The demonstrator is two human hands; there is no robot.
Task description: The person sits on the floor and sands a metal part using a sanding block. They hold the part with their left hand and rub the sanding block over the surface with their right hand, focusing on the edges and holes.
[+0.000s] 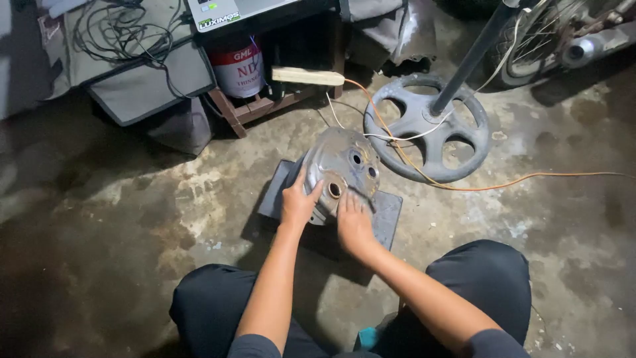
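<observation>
My left hand (pixel 298 204) on left edge of metal cover (pixel 341 169), fingers spread and curled round its rim, gripping it. My right hand (pixel 354 222) flat on cover's lower front, fingers stretched out, pressing, not clenched. Cover stands tilted on dark flat slab (pixel 387 215) on concrete floor (pixel 132 219), between my knees. Round fan base (pixel 427 129) just beyond, orange cable (pixel 530 179) trailing right. Paint tin (pixel 238 66) under wooden stand (pixel 265 103).

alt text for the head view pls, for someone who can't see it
Both hands rest on a rusty metal cover with round holes, left hand on its edge, right hand flat beside it. It sits on a grey slab near a fan base.
</observation>
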